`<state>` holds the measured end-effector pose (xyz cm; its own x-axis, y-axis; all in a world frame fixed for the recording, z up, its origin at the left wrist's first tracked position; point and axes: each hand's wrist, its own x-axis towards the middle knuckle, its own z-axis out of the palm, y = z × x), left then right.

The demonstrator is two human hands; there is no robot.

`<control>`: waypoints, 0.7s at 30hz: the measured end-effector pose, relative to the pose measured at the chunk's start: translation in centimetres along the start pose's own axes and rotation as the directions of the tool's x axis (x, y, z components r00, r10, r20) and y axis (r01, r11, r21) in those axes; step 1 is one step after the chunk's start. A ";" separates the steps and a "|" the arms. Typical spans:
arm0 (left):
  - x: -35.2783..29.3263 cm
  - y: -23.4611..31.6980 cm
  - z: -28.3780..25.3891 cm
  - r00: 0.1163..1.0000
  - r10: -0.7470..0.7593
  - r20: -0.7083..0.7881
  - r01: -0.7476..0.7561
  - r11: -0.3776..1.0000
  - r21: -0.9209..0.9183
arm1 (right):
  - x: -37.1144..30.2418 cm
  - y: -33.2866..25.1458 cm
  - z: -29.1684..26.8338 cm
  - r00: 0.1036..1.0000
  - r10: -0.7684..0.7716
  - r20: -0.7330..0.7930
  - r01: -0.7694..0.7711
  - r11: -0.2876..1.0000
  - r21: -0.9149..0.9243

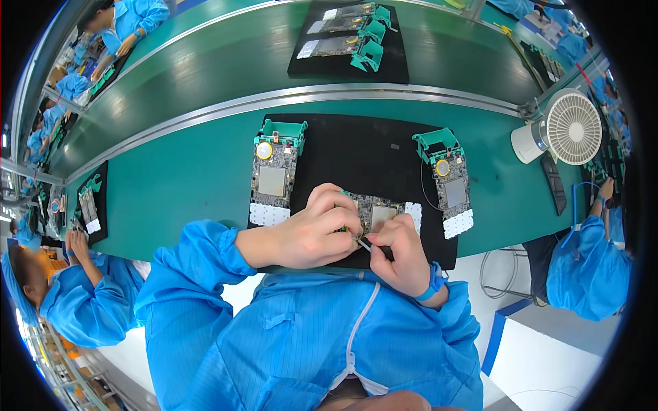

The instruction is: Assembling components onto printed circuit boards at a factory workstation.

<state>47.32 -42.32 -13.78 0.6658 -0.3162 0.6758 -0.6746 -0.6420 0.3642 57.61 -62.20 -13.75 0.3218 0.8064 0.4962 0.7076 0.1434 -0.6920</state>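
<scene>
Nearest, the right hand (404,253) pinches what looks like a thin tool (363,244), tip at the circuit board (379,211). The left hand (322,226) clamps that board flat on the black mat (356,147), steadying it. Beyond, two more boards flank it; farther right on the counter (192,178), a white fan (565,130).

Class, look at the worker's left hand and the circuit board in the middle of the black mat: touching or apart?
Touching. The head view shows the left hand resting on the middle circuit board, fingers curled over its left end with no gap visible.
</scene>
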 end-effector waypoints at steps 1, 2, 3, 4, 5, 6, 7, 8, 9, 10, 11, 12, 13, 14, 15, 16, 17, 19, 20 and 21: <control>0.0 0.0 0.0 1.000 0.009 0.007 -0.009 1.000 0.005 | 0.1 -0.1 0.0 1.000 -0.024 0.020 0.025 0.999 -0.043; 0.1 0.1 0.0 1.000 0.011 0.008 -0.011 1.000 0.004 | 0.1 -0.2 -0.1 1.000 -0.023 0.018 0.024 0.999 -0.044; 0.1 0.2 0.0 1.000 0.008 0.018 -0.008 1.000 0.009 | 0.2 -0.4 -0.2 0.999 -0.036 0.033 0.038 0.997 -0.060; 0.2 0.2 -0.2 1.000 0.008 0.029 -0.008 1.000 0.016 | 0.3 -0.5 -0.2 0.998 -0.050 0.044 0.053 0.996 -0.078; 0.3 0.2 -0.2 0.999 0.014 0.033 -0.015 1.000 0.016 | 0.4 -0.5 -0.2 0.998 -0.051 0.037 0.054 0.995 -0.081; 0.3 0.3 -0.2 1.000 -0.005 0.022 0.004 1.000 0.012 | 0.4 -0.5 -0.2 0.998 -0.044 0.041 0.047 0.996 -0.071; 0.4 0.2 -0.1 1.000 -0.021 0.011 0.021 1.000 0.005 | 0.4 -0.3 -0.2 0.998 -0.037 0.043 0.039 0.997 -0.063; 0.4 0.2 -0.2 1.000 -0.011 0.017 0.011 1.000 0.004 | 0.1 -0.1 -0.2 0.999 -0.037 0.032 0.039 0.997 -0.068; 0.5 0.3 -0.3 0.999 -0.022 0.034 0.022 1.000 0.017 | -0.3 0.1 -0.1 0.999 -0.001 -0.041 0.001 1.000 0.003; 0.4 0.4 -0.3 0.998 -0.040 0.046 0.038 0.999 0.033 | -0.7 0.1 -0.1 0.994 0.039 -0.104 -0.031 0.996 0.081; 0.4 0.4 -0.3 0.999 -0.030 0.044 0.028 0.998 0.050 | -1.0 -0.1 -0.7 0.984 0.092 -0.154 -0.073 0.990 0.125; 0.5 0.4 -0.3 0.999 -0.030 0.043 0.028 0.998 0.052 | -1.0 -0.4 -1.1 0.984 0.089 -0.153 -0.070 0.990 0.125; 0.7 0.5 -0.3 0.998 -0.045 0.035 0.044 0.998 0.036 | -1.1 -0.6 -1.4 0.987 0.072 -0.143 -0.066 0.997 0.051; 0.7 0.5 -0.2 0.998 -0.061 0.026 0.060 0.998 0.019 | -1.2 -0.8 -1.5 0.990 0.056 -0.130 -0.060 0.998 -0.023; 0.6 0.6 -0.2 0.998 -0.063 0.029 0.063 0.998 0.019 | -1.4 -0.7 -1.3 0.994 0.041 -0.106 -0.048 0.997 -0.062; 0.7 0.6 -0.2 0.998 -0.061 0.027 0.060 0.998 0.026 | -1.5 -0.6 -1.2 0.993 0.042 -0.109 -0.049 0.997 -0.063; 0.7 0.5 -0.2 0.998 -0.058 0.026 0.057 0.998 0.034 | -1.6 -0.4 -1.0 0.991 0.068 -0.116 -0.076 0.995 -0.066; 0.6 0.4 -0.1 0.998 -0.061 0.018 0.060 0.998 0.033 | -1.8 -0.2 -0.8 0.988 0.095 -0.124 -0.104 0.992 -0.068; 0.5 0.4 -0.1 0.998 -0.066 0.008 0.065 0.997 0.035 | -1.8 -0.2 -0.7 0.987 0.097 -0.128 -0.106 0.992 -0.064; 0.5 0.5 -0.1 0.998 -0.067 0.009 0.067 0.997 0.034 | -1.9 -0.1 -0.7 0.986 0.099 -0.133 -0.108 0.992 -0.061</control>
<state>47.28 -42.69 -13.20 0.7122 -0.2787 0.6443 -0.6178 -0.6847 0.3868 57.38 -64.14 -14.20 0.4712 0.7333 0.4901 0.7056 0.0200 -0.7083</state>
